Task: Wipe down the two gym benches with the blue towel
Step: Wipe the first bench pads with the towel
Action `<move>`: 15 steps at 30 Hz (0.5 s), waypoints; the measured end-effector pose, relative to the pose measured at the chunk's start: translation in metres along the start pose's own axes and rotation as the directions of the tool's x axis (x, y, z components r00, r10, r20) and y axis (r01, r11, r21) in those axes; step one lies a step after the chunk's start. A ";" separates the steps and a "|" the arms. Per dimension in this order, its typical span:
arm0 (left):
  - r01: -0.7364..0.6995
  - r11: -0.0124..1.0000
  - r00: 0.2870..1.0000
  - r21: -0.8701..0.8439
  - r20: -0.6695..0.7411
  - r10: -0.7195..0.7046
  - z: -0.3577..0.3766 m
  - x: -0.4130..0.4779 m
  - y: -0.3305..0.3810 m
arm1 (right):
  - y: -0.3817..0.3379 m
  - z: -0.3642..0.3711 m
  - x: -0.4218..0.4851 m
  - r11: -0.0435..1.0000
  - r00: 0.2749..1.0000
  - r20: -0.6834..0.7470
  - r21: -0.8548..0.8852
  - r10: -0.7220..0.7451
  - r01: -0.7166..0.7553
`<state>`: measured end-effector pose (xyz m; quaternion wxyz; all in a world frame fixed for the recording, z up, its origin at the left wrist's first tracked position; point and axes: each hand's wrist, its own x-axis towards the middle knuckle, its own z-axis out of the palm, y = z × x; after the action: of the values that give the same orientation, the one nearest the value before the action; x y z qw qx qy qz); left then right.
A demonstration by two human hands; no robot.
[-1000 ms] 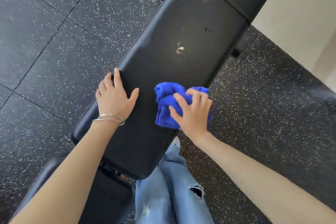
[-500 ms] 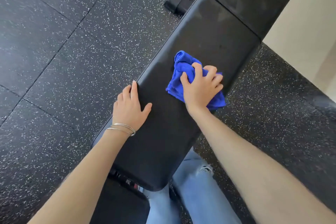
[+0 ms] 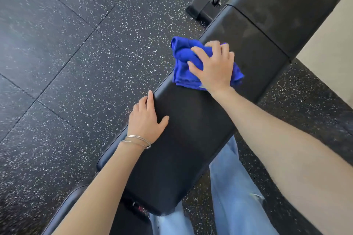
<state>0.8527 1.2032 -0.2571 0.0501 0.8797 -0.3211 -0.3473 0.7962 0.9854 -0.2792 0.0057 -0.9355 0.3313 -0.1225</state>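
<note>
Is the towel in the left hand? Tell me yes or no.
No: the right hand grips the towel, while the left hand rests bare on the bench.

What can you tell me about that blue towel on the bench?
The blue towel is a bright, soft-looking cloth, bunched into thick folds rather than spread flat. It lies on the black bench pad at its left edge, one lump poking past the edge above the floor. The right hand presses down on it, fingers curled into the folds.

head cam | looks steeply down | close over bench (image 3: 191,139)
</note>
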 end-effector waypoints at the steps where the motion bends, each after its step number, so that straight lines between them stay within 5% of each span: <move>1: 0.010 1.000 1.000 -0.007 -0.002 -0.010 -0.001 0.005 0.007 | -0.017 0.003 -0.002 0.974 0.973 0.039 0.007 0.225 -0.226; 3: 0.040 0.999 0.999 -0.017 -0.017 -0.041 -0.004 0.016 0.022 | -0.048 0.003 -0.004 0.939 0.933 0.142 0.053 0.329 -0.340; 6: 0.115 0.992 0.993 -0.042 -0.031 -0.117 -0.007 0.030 0.043 | -0.043 -0.002 -0.005 0.987 0.977 0.164 0.111 -0.136 0.119; 9: 0.129 0.991 0.990 -0.036 -0.050 -0.131 -0.009 0.041 0.058 | 0.009 -0.003 0.032 0.777 0.765 0.151 0.203 -0.626 0.595; 11: 0.129 0.991 0.990 -0.023 -0.051 -0.130 -0.010 0.049 0.070 | 0.050 -0.001 0.065 0.654 0.629 0.178 0.209 -0.756 0.727; 12: 0.129 0.991 0.990 -0.024 -0.053 -0.130 -0.012 0.053 0.076 | 0.073 0.001 0.079 0.671 0.647 0.176 0.195 -0.742 0.716; 15: 0.120 0.992 0.990 -0.031 -0.077 -0.122 -0.014 0.067 0.095 | 0.138 0.005 0.109 0.914 0.900 0.161 0.100 -0.405 0.394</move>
<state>0.8481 1.0857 -0.2561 0.0533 0.9098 -0.2603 -0.3189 0.7939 0.8097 -0.2719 0.0407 -0.9900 0.1264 -0.0474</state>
